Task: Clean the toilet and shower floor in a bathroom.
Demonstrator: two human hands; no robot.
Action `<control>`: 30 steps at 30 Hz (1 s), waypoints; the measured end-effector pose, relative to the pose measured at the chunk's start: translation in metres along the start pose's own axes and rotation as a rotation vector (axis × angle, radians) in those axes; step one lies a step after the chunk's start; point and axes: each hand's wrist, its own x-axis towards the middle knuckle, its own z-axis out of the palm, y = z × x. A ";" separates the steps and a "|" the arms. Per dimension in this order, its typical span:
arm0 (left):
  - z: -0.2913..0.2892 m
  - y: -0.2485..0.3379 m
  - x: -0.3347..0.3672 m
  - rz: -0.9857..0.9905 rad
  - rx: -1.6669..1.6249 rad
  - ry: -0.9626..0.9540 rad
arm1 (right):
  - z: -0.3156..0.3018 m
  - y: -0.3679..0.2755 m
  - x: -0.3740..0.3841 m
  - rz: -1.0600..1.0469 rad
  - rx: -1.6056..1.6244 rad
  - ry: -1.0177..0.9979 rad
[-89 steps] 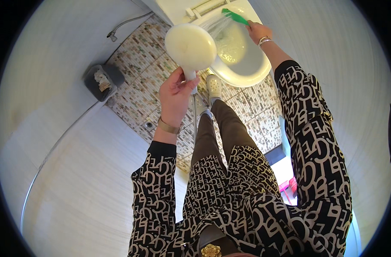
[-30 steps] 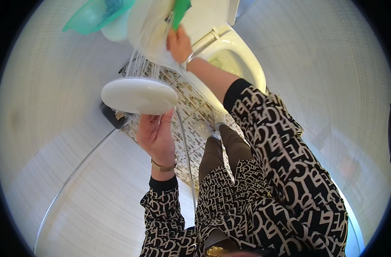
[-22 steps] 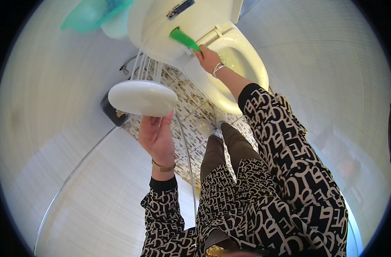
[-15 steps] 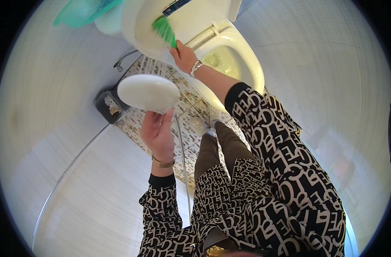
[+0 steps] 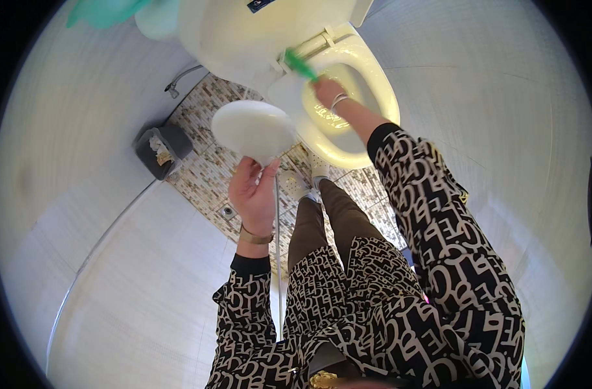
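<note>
My left hand (image 5: 254,194) is closed on the short handle of a white shower head (image 5: 252,126), its broad round back turned up. A thin hose (image 5: 278,240) runs down from it past my leg. My right hand (image 5: 329,92) grips a green brush (image 5: 300,65), blurred by motion, over the back rim of the toilet bowl (image 5: 388,107), near the seat hinge. Rippling water (image 5: 338,120) shows in the bowl. The shower head hangs just left of the bowl, apart from it. Its spray face is hidden from above.
Behind the bowl is the white toilet tank or raised lid (image 5: 237,39) with a dark label. A grey bin (image 5: 182,139) holding crumpled paper stands by the left wall, below a wall tap (image 5: 173,89). Teal plastic (image 5: 105,11) sits at upper left. My shoes (image 5: 293,185) rest on mosaic tiles.
My right hand has brought the brush down and right, from the white surface behind to the bowl's back rim. The shower head has moved right, toward the bowl; its water jets no longer show clearly.
</note>
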 end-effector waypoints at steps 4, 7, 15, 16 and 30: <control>0.003 0.000 0.001 -0.012 0.118 -0.095 | -0.009 -0.027 -0.009 -0.038 -0.121 -0.143; 0.010 0.004 0.006 0.001 0.107 -0.141 | -0.036 0.011 0.010 -0.228 -0.353 -0.128; 0.003 -0.014 0.011 -0.012 0.114 -0.170 | -0.091 0.140 0.017 0.248 -0.174 0.109; 0.002 -0.012 0.012 -0.009 0.103 -0.167 | -0.091 0.134 0.020 0.377 -0.102 0.198; 0.066 0.102 0.021 0.157 0.044 -0.305 | -0.167 -0.075 -0.038 0.065 1.688 0.332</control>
